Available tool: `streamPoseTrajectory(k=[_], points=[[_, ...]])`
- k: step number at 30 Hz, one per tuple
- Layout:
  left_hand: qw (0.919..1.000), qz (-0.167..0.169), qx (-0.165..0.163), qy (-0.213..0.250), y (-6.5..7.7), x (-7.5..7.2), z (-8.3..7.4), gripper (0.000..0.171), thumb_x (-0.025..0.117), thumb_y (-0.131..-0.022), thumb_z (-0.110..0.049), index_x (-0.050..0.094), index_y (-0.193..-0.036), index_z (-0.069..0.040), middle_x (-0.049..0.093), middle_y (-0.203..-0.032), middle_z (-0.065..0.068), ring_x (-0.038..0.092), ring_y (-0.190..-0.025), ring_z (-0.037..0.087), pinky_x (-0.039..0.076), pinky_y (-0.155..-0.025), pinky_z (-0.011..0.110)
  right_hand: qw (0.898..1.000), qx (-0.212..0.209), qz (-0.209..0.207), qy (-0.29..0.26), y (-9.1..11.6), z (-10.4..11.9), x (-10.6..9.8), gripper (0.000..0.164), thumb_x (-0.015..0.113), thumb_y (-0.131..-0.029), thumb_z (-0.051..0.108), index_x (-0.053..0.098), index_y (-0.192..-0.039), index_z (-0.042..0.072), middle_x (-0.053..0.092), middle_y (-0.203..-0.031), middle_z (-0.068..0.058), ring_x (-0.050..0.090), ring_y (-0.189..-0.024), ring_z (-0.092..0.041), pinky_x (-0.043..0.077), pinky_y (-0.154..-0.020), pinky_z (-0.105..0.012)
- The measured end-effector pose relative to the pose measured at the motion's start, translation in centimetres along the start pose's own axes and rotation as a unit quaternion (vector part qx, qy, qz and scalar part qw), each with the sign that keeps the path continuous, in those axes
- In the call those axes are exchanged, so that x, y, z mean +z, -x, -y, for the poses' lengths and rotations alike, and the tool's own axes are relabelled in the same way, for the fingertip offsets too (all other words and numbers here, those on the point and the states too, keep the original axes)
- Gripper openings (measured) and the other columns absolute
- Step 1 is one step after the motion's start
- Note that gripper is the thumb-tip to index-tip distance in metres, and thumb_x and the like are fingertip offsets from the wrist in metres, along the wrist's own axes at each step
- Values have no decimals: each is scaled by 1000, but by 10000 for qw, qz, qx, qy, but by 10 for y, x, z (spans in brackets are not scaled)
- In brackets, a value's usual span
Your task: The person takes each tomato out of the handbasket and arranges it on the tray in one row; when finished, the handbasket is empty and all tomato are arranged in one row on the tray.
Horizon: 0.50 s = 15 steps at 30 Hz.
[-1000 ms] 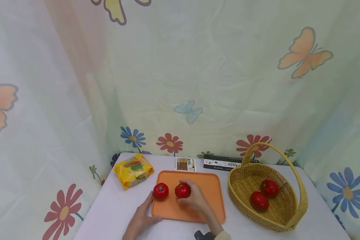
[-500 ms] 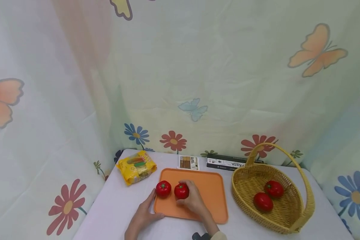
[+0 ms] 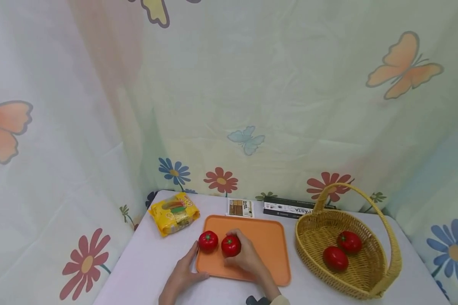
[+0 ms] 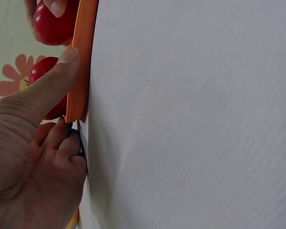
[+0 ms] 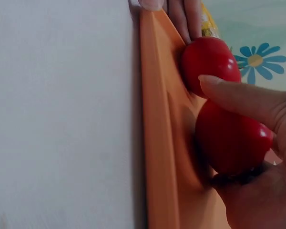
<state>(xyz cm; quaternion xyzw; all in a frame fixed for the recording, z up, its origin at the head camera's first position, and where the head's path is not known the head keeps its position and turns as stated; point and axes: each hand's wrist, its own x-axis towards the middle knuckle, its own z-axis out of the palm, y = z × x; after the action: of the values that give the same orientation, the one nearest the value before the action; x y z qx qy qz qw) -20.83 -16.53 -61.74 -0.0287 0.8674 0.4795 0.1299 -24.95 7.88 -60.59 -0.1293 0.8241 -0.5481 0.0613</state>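
An orange tray (image 3: 265, 250) lies on the table in the head view. My right hand (image 3: 248, 258) grips a red tomato (image 3: 230, 246) low over its middle, thumb on the near side and fingers round the far side. A second tomato (image 3: 208, 240) sits at the tray's left edge, close beside the held one. My left hand (image 3: 181, 273) holds the tray's near left corner. In the left wrist view its thumb (image 4: 55, 83) lies against the tray's front rim, and its other fingers (image 4: 62, 138) bend at the side.
A wicker basket (image 3: 303, 254) with a tall handle stands to the right, holding two tomatoes (image 3: 336, 258). Along the back lie a yellow packet (image 3: 174, 213), a small printed card (image 3: 241, 208) and a black-and-white pasta box (image 3: 284, 207). A patterned curtain (image 3: 198, 106) hangs behind.
The head view has shifted slightly. The right hand has brought its tomato a little left, nearer the other one. The left hand keeps its place at the tray corner.
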Motion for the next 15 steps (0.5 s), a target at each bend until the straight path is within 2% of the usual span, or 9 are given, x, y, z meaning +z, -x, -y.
streamPoseTrajectory(k=[3, 9, 15], points=[[10000, 0, 44, 8, 1, 0, 0, 117, 98, -79, -30, 30, -171, -11, 38, -172, 19, 31, -158, 51, 33, -123, 73, 9998, 126, 100, -84, 0, 0, -6, 72, 96, -78, 6, 59, -139, 13, 63, -140, -12, 52, -138, -45, 59, -106, -62], [9999, 12, 154, -31, 1, 0, -1, 116, 98, -79, -29, 30, -171, -10, 38, -172, 20, 32, -157, 50, 34, -123, 73, 9998, -61, 116, -121, -1, -5, -12, 68, 97, -79, 6, 60, -136, 12, 65, -137, -11, 53, -137, -44, 56, -111, -62], [10000, -42, 35, -40, 1, 2, 0, 117, 99, -78, -30, 30, -171, -9, 39, -171, 20, 31, -158, 51, 34, -123, 72, 9997, -41, 218, 54, -3, -8, -9, 76, 96, -81, 12, 60, -148, 14, 64, -144, -12, 52, -141, -46, 55, -112, -64]])
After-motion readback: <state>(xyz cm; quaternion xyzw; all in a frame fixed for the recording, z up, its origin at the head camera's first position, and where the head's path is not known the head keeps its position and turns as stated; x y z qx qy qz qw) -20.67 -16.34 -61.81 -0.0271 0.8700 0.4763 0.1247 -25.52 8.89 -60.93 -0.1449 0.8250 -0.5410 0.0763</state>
